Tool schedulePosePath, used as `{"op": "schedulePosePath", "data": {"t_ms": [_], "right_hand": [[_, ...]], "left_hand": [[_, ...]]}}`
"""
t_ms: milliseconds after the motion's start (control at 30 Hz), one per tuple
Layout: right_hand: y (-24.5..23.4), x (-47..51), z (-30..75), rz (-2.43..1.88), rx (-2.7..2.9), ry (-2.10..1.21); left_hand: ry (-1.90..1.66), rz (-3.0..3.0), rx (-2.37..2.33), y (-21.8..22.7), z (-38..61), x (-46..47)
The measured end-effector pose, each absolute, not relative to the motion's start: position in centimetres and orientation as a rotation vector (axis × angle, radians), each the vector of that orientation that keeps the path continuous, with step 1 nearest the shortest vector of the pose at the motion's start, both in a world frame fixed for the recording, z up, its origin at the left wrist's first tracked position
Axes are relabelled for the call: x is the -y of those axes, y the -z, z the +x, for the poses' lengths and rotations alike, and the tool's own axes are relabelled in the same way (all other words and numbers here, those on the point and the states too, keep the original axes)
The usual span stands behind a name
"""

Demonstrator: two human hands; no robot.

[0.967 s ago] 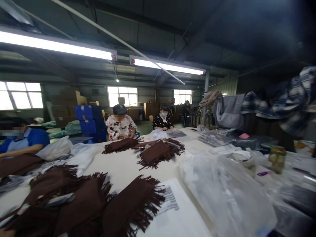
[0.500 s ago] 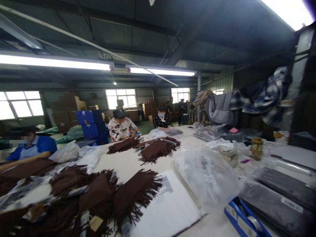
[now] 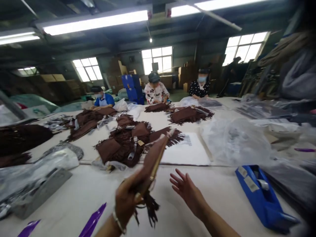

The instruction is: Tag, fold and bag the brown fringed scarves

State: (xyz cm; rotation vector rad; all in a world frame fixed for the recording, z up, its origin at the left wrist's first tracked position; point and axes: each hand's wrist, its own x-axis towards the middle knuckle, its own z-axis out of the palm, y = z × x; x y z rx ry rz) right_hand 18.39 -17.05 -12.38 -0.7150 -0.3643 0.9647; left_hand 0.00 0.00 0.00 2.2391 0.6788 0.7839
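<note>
My left hand point(image 3: 127, 197), with a bangle at the wrist, is closed round a folded brown fringed scarf point(image 3: 156, 153). The scarf is held up at a tilt over the table, its dark fringe hanging below my fingers. Something thin and gold-coloured runs along its edge; motion blur hides what it is. To the right, my right hand point(image 3: 186, 189) is above the white table, fingers spread, touching nothing. Behind the held scarf lies a heap of brown scarves point(image 3: 123, 141) with clear wrapping and a tan tag. A white printed sheet point(image 3: 190, 153) lies beside the heap.
A blue tape dispenser point(image 3: 265, 200) stands at the right, near a clear plastic bag point(image 3: 234, 140). At the left are a grey metal holder point(image 3: 44, 191) and purple strips point(image 3: 92, 220). Several people sit across the table, with more brown scarves point(image 3: 190, 114) before them.
The view has turned left and tilted down. Both my hands, out of view before, now show, the left one with a scarf.
</note>
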Motion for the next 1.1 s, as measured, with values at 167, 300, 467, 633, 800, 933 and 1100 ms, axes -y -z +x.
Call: {"op": "schedulePosePath", "data": {"t_ms": [167,300,467,633,800,933,1100], "right_hand": [[13.8,23.7,18.6,-0.606,0.202,-1.202],[16.6,27.4,18.3,-0.653,0.076,-1.409],[16.8,28.1,18.5,-0.744,0.013,-1.278],[12.9,27.9,21.2,-0.985,0.2,-1.125],[3.3,27.0,25.9,-1.659,0.839,-0.582],[-2.7,24.9,26.2,-2.034,1.274,-0.075],[5.1,21.7,20.5,-2.086,1.595,0.293]], "left_hand": [[-0.425,2.366,0.019,11.8,2.3,10.9],[0.158,2.429,0.302,15.1,2.3,14.7],[0.374,2.164,0.098,10.9,2.4,14.3],[0.036,1.947,-0.385,8.8,3.2,11.5],[0.036,1.619,-0.344,8.4,4.8,8.8],[-0.001,1.514,-0.348,8.2,5.1,7.3],[0.025,1.532,-0.396,12.5,1.8,7.6]]}}
